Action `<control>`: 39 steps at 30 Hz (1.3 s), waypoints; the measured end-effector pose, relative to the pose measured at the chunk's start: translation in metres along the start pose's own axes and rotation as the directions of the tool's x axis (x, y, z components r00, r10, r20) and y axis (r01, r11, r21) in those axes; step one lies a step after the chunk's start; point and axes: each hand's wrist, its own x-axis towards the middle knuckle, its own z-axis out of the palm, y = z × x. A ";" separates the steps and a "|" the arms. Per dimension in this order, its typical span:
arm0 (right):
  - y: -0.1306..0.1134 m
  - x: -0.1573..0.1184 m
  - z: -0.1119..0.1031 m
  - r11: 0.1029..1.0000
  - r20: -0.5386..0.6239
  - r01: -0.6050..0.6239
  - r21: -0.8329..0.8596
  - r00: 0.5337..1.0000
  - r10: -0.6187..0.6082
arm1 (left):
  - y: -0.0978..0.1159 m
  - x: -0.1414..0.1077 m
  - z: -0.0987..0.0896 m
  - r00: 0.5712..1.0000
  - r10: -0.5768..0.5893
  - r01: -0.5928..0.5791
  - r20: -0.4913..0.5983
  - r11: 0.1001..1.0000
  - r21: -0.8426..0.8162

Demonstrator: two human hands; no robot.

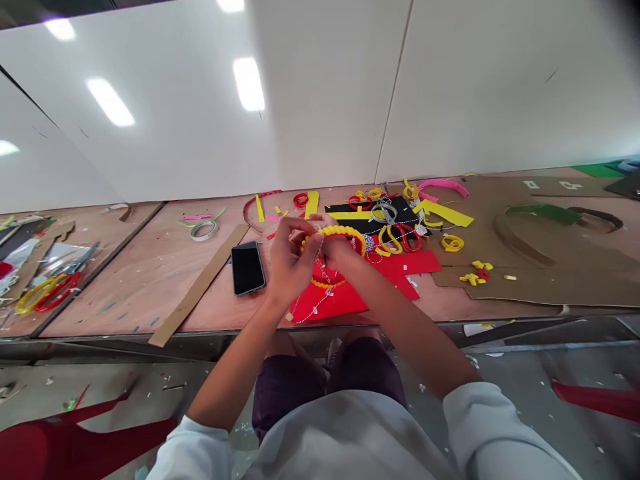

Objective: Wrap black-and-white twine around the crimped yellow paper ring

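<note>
Over the messy table (120, 280), the left hand (290, 261) and right hand (336, 247) meet at a yellow ring (350, 231), which curves out past them to the right. Fingers curl in; their hold is hidden.

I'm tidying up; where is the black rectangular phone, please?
In the head view, the phone lies left of centre, between the brown cardboard strip and the left hand.
</note>
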 end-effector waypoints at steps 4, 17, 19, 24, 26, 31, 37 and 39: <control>-0.012 -0.025 -0.008 0.964 0.205 -0.198 0.177 0.966 0.160 | -0.008 0.018 -0.010 0.992 -0.090 0.082 -0.091 0.992 -0.095; -0.054 -0.065 -0.036 0.959 0.164 -0.189 0.212 0.974 0.155 | 0.003 0.014 -0.031 0.970 -0.154 0.131 -0.189 0.983 -0.127; -0.051 -0.075 -0.038 0.981 0.042 -0.087 0.174 0.996 0.080 | 0.003 0.012 -0.035 0.960 -0.223 0.191 -0.168 0.964 -0.184; -0.025 -0.086 -0.040 0.937 -0.215 0.119 0.329 0.975 -0.048 | 0.003 0.011 -0.037 0.945 -0.280 0.234 -0.169 0.940 -0.248; -0.012 -0.083 -0.045 0.896 -0.278 0.133 0.424 0.961 -0.011 | 0.002 0.013 -0.037 0.944 -0.264 0.215 -0.198 0.947 -0.239; 0.016 -0.063 -0.054 0.794 -0.353 0.162 0.586 0.933 0.070 | -0.003 0.029 -0.044 0.957 -0.166 0.133 -0.238 0.980 -0.148; 0.040 -0.067 -0.042 0.972 -0.245 -0.077 0.222 0.960 0.132 | -0.023 0.059 -0.060 0.988 0.016 -0.027 -0.154 0.997 -0.069; 0.039 -0.083 -0.037 1.000 -0.326 -0.016 0.024 0.945 0.023 | -0.030 0.068 -0.062 0.990 0.086 -0.094 -0.111 0.993 -0.065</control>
